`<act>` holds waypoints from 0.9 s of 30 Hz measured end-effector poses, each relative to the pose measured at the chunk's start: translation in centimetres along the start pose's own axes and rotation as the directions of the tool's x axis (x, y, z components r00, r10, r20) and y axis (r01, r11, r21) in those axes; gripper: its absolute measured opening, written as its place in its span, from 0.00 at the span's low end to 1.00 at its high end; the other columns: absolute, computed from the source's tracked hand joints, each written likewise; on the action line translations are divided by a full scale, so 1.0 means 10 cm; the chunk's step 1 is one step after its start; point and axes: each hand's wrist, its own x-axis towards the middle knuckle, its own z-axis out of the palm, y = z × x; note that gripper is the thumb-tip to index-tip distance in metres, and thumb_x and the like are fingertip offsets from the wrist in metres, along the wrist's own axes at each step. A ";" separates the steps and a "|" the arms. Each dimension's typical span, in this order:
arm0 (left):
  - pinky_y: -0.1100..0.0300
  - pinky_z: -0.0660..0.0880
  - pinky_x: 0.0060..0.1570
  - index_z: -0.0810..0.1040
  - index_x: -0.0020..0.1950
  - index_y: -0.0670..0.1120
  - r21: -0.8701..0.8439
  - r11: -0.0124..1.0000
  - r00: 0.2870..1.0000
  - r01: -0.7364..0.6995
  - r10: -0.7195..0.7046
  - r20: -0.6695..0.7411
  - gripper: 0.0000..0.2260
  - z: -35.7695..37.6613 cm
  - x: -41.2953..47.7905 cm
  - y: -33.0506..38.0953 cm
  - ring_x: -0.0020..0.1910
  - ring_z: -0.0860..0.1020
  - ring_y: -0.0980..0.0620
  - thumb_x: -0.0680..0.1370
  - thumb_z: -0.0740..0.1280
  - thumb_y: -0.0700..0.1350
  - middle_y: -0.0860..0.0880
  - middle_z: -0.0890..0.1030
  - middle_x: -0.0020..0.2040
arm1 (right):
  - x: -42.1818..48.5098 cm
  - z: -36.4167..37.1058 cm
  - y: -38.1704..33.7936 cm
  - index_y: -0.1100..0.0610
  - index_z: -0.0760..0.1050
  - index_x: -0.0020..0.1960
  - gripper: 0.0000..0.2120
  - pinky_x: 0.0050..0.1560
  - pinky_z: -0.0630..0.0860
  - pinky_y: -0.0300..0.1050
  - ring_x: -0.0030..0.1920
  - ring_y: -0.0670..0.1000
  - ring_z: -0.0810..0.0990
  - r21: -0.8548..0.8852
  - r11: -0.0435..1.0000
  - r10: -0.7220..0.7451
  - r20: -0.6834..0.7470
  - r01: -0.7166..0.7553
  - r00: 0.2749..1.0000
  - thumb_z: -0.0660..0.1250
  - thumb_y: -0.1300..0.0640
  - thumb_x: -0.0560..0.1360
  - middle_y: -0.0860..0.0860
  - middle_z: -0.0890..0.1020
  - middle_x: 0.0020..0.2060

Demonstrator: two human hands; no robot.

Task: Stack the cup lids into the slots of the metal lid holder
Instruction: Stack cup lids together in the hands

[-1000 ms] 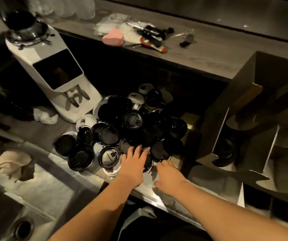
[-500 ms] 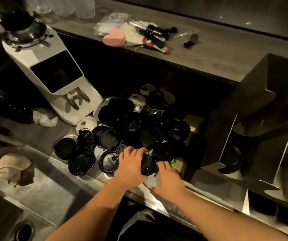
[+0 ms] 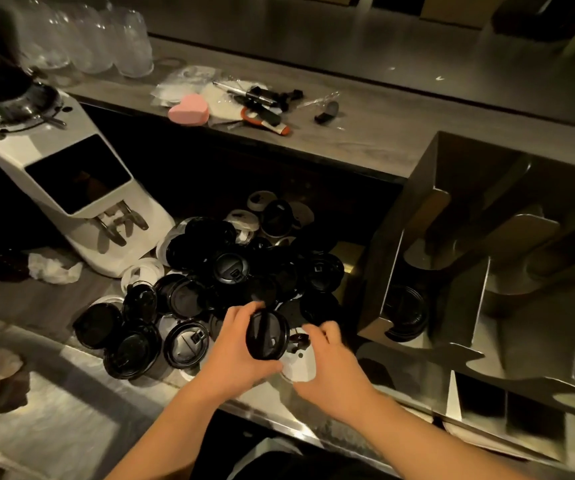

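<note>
Left hand [image 3: 241, 348] is gripping a black lid [image 3: 267, 336], held on edge just right of its palm, above the near edge of the lid pile [image 3: 230, 268]. The lid is showing round, glossy and dark. Right hand [image 3: 331, 365] is hovering, blurred, beside it; its grip cannot be told.

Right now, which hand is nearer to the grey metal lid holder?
Right. The right hand sits just left of the grey metal lid holder; the left hand is farther left, gripping a round black plastic lid.
</note>
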 end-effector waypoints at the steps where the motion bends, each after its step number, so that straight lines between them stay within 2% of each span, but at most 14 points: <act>1: 0.70 0.75 0.53 0.64 0.71 0.62 -0.061 0.998 1.000 -0.013 0.013 -0.008 0.41 -0.02 -0.05 0.06 0.60 0.69 0.67 0.63 0.80 0.49 0.63 0.64 0.60 | -0.08 -0.07 -0.03 0.48 0.56 0.76 0.42 0.59 0.76 0.44 0.58 0.52 0.76 0.031 0.999 -0.027 -0.016 0.028 1.000 0.73 0.44 0.69 0.45 0.58 0.64; 3: 0.73 0.73 0.53 0.65 0.71 0.66 -0.132 0.989 0.997 -0.071 0.066 -0.042 0.40 -0.07 -0.15 0.22 0.61 0.70 0.66 0.65 0.81 0.46 0.61 0.65 0.62 | -0.24 -0.22 -0.10 0.49 0.56 0.77 0.42 0.61 0.73 0.39 0.59 0.46 0.72 0.069 0.994 -0.079 -0.049 0.082 0.996 0.72 0.43 0.69 0.42 0.58 0.62; 5: 0.69 0.73 0.57 0.67 0.70 0.68 -0.226 0.964 0.989 -0.139 0.126 -0.072 0.39 -0.16 -0.24 0.42 0.61 0.73 0.61 0.66 0.81 0.45 0.58 0.66 0.63 | -0.43 -0.40 -0.20 0.48 0.57 0.77 0.42 0.58 0.71 0.33 0.58 0.41 0.70 0.100 0.986 -0.124 -0.101 0.134 0.987 0.71 0.42 0.69 0.40 0.59 0.61; 7: 0.63 0.74 0.59 0.71 0.69 0.65 -0.350 0.917 0.980 -0.194 0.170 -0.098 0.37 -0.25 -0.31 0.65 0.61 0.77 0.55 0.64 0.81 0.46 0.52 0.68 0.64 | -0.64 -0.61 -0.30 0.45 0.57 0.77 0.42 0.57 0.70 0.31 0.58 0.39 0.69 0.117 0.976 -0.163 -0.166 0.184 0.973 0.71 0.38 0.68 0.37 0.59 0.60; 10: 0.56 0.79 0.54 0.72 0.68 0.58 -0.496 0.828 0.965 -0.261 0.237 -0.113 0.35 -0.37 -0.38 1.02 0.56 0.81 0.45 0.62 0.79 0.47 0.46 0.76 0.61 | -0.93 -0.95 -0.41 0.43 0.59 0.75 0.44 0.57 0.72 0.34 0.62 0.39 0.68 0.129 0.952 -0.237 -0.260 0.277 0.936 0.73 0.35 0.65 0.34 0.58 0.63; 13: 0.54 0.80 0.54 0.72 0.67 0.57 -0.506 0.786 0.933 -0.355 0.334 -0.136 0.34 -0.42 -0.44 1.47 0.56 0.81 0.46 0.63 0.79 0.50 0.51 0.79 0.61 | -1.18 -1.27 -0.43 0.45 0.62 0.75 0.45 0.58 0.73 0.34 0.66 0.41 0.69 0.119 0.921 -0.299 -0.391 0.370 0.870 0.77 0.36 0.64 0.35 0.61 0.67; 15: 0.52 0.79 0.56 0.72 0.69 0.57 -0.501 0.758 0.906 -0.417 0.393 -0.159 0.37 -0.38 -0.47 1.78 0.62 0.79 0.47 0.62 0.81 0.59 0.50 0.77 0.67 | -1.35 -1.48 -0.38 0.46 0.64 0.75 0.45 0.61 0.69 0.30 0.67 0.42 0.69 0.103 0.914 -0.296 -0.495 0.393 0.817 0.78 0.37 0.63 0.36 0.63 0.67; 17: 0.51 0.76 0.60 0.71 0.69 0.59 -0.471 0.753 0.882 -0.459 0.449 -0.143 0.39 -0.30 -0.50 2.05 0.67 0.76 0.48 0.61 0.79 0.65 0.50 0.74 0.69 | -1.53 -1.71 -0.26 0.44 0.62 0.75 0.46 0.61 0.68 0.30 0.67 0.44 0.70 0.109 0.924 -0.233 -0.600 0.367 0.765 0.78 0.39 0.62 0.37 0.64 0.67; 19: 0.55 0.75 0.61 0.70 0.68 0.64 -0.387 0.778 0.860 -0.495 0.503 -0.088 0.37 -0.15 -0.51 2.29 0.67 0.74 0.54 0.62 0.79 0.60 0.57 0.74 0.67 | -1.72 -1.95 -0.06 0.41 0.61 0.74 0.45 0.60 0.69 0.30 0.65 0.43 0.71 0.121 0.947 -0.134 -0.692 0.298 0.709 0.79 0.43 0.62 0.38 0.65 0.66; 21: 0.62 0.71 0.63 0.67 0.66 0.70 -0.218 0.808 0.832 -0.547 0.554 -0.036 0.37 0.03 -0.51 2.50 0.67 0.70 0.62 0.61 0.78 0.59 0.61 0.68 0.67 | -1.89 -2.15 0.22 0.40 0.62 0.71 0.42 0.56 0.70 0.30 0.63 0.41 0.72 0.164 0.960 -0.032 -0.739 0.226 0.673 0.80 0.49 0.62 0.38 0.66 0.65; 23: 0.74 0.66 0.60 0.65 0.64 0.74 -0.073 0.802 0.804 -0.593 0.595 0.009 0.37 0.25 -0.50 2.69 0.67 0.64 0.69 0.61 0.80 0.59 0.65 0.62 0.66 | -2.04 -2.30 0.51 0.40 0.64 0.69 0.41 0.54 0.70 0.30 0.61 0.38 0.72 0.203 0.970 0.057 -0.731 0.137 0.681 0.81 0.53 0.62 0.36 0.67 0.62; 25: 0.84 0.61 0.55 0.64 0.65 0.75 0.019 0.778 0.777 -0.628 0.626 0.070 0.37 0.47 -0.47 2.84 0.67 0.60 0.72 0.64 0.80 0.54 0.68 0.59 0.66 | -2.17 -2.39 0.80 0.43 0.64 0.70 0.41 0.57 0.71 0.34 0.61 0.38 0.71 0.158 0.987 0.109 -0.700 0.004 0.706 0.80 0.51 0.62 0.36 0.68 0.61; 27: 0.82 0.61 0.56 0.63 0.67 0.75 0.111 0.741 0.748 -0.663 0.647 0.149 0.39 0.66 -0.41 2.94 0.67 0.59 0.72 0.65 0.81 0.53 0.69 0.56 0.66 | -2.24 -2.44 1.01 0.45 0.63 0.71 0.41 0.62 0.72 0.42 0.63 0.40 0.70 0.112 0.987 0.161 -0.675 -0.116 0.720 0.80 0.48 0.63 0.37 0.68 0.63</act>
